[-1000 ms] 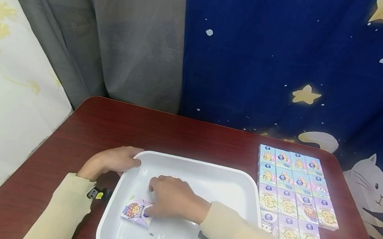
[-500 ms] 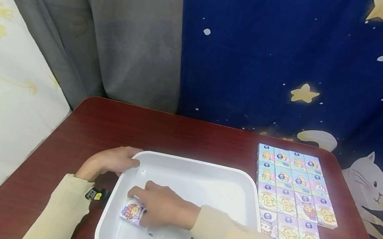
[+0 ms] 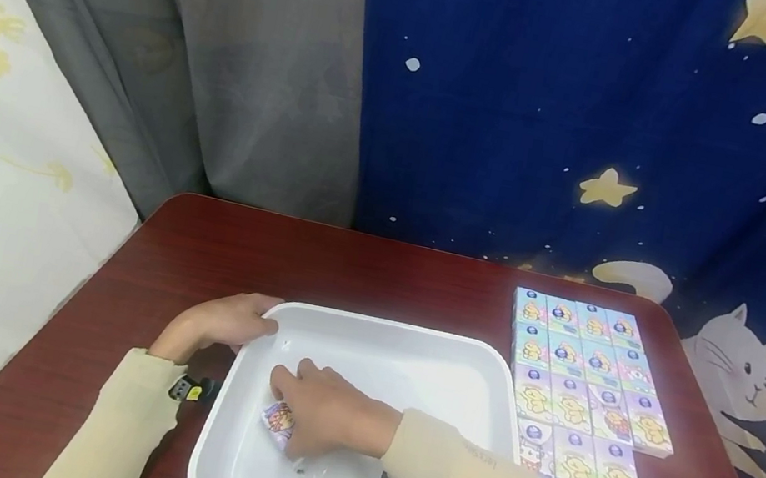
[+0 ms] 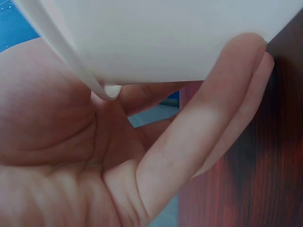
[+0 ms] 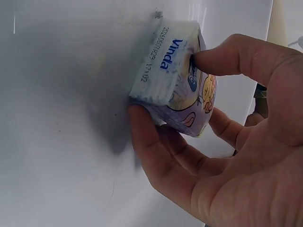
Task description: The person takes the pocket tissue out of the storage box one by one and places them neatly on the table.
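Observation:
Inside the white plastic tray (image 3: 393, 359), my right hand (image 3: 326, 416) pinches a small purple tissue pack (image 3: 278, 422) between thumb and fingers. The right wrist view shows the pack tilted, its white end printed "Vinda" and a date code facing the camera. The thumb presses its top face, and fingertips curl under its lower edge, close over the tray floor. My left hand (image 3: 224, 322) grips the tray's far left corner, thumb over the rim. In the left wrist view, the fingers (image 4: 208, 104) of that hand lie against the tray's outer wall.
On the right of the dark red wooden table (image 3: 348, 267) stand rows of matching tissue packs (image 3: 577, 398), blue at the back and purple in front, close beside the tray. A grey curtain (image 3: 274, 69) and a blue starry curtain (image 3: 496, 106) hang behind the table.
My right hand has moved left and down onto the tissue pack and taken hold of it. The pack has gone from lying flat to tilted. My left hand stays on the tray.

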Demonstrator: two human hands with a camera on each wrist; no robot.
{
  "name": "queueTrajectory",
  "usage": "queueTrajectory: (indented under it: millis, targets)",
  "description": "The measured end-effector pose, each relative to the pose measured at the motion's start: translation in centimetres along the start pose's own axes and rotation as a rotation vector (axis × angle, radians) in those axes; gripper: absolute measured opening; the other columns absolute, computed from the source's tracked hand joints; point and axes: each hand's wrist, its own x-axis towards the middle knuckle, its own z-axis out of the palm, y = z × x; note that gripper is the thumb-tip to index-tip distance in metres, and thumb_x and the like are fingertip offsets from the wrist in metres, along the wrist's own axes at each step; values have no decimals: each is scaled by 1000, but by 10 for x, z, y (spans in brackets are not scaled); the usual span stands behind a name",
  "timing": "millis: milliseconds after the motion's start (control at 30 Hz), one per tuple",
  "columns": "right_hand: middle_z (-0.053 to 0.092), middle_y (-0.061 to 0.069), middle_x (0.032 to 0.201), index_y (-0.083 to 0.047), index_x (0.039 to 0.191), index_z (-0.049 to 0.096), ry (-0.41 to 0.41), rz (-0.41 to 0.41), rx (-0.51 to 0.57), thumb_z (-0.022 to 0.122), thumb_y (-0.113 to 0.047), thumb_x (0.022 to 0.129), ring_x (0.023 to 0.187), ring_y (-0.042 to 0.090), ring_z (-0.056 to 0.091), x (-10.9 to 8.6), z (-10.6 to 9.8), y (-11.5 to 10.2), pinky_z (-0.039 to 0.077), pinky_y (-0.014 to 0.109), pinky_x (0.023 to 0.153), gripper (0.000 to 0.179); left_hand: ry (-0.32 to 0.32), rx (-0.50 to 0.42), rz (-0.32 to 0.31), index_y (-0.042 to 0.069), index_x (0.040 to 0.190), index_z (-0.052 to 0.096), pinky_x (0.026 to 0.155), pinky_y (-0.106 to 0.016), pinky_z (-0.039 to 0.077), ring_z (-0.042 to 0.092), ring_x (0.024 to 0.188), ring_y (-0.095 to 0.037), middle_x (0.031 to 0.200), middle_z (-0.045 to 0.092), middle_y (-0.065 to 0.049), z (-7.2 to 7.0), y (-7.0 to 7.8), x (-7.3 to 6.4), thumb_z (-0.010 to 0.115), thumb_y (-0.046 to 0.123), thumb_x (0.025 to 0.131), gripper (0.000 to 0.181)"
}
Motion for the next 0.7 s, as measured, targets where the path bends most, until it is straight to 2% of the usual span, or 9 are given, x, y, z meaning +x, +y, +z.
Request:
queueTrajectory:
  millis: [100,300,467,700]
  targets:
    - [50,-5,94,-24,116,54,4,0,13,97,-16,75,76,11,52,-1,0,1,45,22,67,60,-1,9,-2,2,144,64,72,-44,67,76,87,-25,111,76,-10,0,0,-1,59,8,106,39]
    - [54,-2,105,-31,143,61,-18,-24,34,94,-15,80,78,10,53,-2,2,2,46,21,70,73,-6,2,9,3,144,65,74,-44,68,76,88,-25,110,76,-10,0,-1,-2,60,8,106,39]
    - [53,-3,102,-29,131,67,-32,-11,16,94,-17,77,76,10,53,-1,3,3,46,22,66,61,-13,-15,7,2,144,64,74,-44,67,76,88,-25,110,76,-10,0,-1,-2,59,8,106,38]
    - [53,-6,93,-29,118,54,-46,20,88,96,-13,73,75,9,55,-4,0,6,47,23,62,64,0,9,-1,4,144,64,72,-44,67,76,87,-25,111,75,-10,0,0,0,59,8,106,39]
